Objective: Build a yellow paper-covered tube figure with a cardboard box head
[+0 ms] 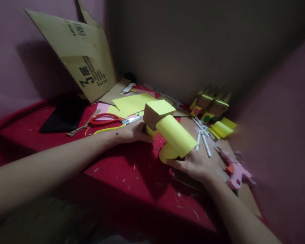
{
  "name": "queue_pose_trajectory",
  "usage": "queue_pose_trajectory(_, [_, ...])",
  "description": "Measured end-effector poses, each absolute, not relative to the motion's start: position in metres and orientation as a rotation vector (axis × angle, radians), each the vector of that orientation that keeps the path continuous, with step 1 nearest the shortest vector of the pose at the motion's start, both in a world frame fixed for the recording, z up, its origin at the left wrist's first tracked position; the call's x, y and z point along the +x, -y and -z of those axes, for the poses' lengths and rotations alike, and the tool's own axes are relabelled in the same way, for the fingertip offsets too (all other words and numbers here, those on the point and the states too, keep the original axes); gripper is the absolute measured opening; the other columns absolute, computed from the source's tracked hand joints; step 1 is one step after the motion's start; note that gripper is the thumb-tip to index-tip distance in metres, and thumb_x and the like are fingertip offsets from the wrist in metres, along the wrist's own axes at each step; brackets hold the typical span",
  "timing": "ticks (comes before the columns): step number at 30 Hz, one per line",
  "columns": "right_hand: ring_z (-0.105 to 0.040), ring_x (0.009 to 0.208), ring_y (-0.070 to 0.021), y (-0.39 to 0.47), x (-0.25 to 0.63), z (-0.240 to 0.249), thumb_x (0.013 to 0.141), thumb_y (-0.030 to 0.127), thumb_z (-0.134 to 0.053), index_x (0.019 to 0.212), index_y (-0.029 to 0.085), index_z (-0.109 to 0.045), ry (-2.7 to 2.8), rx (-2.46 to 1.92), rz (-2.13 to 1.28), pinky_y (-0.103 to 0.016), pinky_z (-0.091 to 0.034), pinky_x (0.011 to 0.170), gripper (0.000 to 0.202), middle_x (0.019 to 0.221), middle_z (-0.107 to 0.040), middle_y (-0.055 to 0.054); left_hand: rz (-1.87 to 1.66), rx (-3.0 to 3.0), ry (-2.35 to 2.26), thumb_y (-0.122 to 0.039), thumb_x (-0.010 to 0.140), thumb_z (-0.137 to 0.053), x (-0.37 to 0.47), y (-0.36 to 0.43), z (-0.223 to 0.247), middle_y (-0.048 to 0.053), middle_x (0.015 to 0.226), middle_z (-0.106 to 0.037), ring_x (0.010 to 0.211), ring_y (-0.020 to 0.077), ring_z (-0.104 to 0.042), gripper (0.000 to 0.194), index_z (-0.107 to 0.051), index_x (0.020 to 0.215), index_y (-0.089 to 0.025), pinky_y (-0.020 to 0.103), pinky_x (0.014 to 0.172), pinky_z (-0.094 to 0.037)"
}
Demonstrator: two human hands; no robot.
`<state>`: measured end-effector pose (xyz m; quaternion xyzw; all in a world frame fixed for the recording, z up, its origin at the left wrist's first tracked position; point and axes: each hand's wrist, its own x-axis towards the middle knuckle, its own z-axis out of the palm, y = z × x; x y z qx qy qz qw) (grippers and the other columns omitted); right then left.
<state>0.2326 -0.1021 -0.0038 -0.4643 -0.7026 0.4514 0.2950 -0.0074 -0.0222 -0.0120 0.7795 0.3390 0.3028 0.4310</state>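
A paper craft model [176, 137] is held up over the red cloth. It has a small cardboard box part [152, 116] with a yellow top, joined to a rolled yellow paper tube. My right hand [194, 164] is closed round the near right end of the yellow roll, thumb underneath. On the far left side, my left hand [137, 132] grips the model below the box part; most of its fingers are hidden behind it. Just behind my left hand lie scissors [105, 121] with red and yellow handles.
A cardboard box [88, 57] stands at the back left beside a dark flat tablet-like object [63, 115]. Yellow paper sheets [134, 103] lie behind the scissors. At right are white sticks [205, 144], a pink glue gun [236, 171] and similar paper models [210, 105]. Walls close in behind.
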Motion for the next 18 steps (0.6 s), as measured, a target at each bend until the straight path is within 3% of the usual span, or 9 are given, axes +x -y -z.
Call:
queue_pose_trajectory(8, [-0.067,0.084,-0.0211,0.102,0.23,0.007,0.075,0.033,-0.072,0.101,0.023,-0.066,1.881,-1.234,-1.062,-0.032,-0.056,0.072,0.028,0.095,-0.072,-0.003,-0.744,2.045,-0.873,-0.031,0.07,-0.076,-0.01,0.016,0.014,0.006,0.1,-0.072,0.095,0.0287,-0.059,0.039,-0.069,0.106,-0.017,0.037,0.083,-0.045])
queue_pose_trajectory(18, [-0.066,0.081,-0.0221,0.101,0.228,0.011,0.07,0.034,-0.075,0.098,0.023,-0.068,1.844,-1.243,-1.072,-0.034,-0.056,0.072,0.031,0.094,-0.071,-0.006,-0.821,2.095,-0.81,-0.031,0.07,-0.079,-0.011,0.01,0.021,0.007,0.099,-0.073,0.092,0.0284,-0.061,0.038,-0.07,0.104,-0.018,0.036,0.081,-0.046])
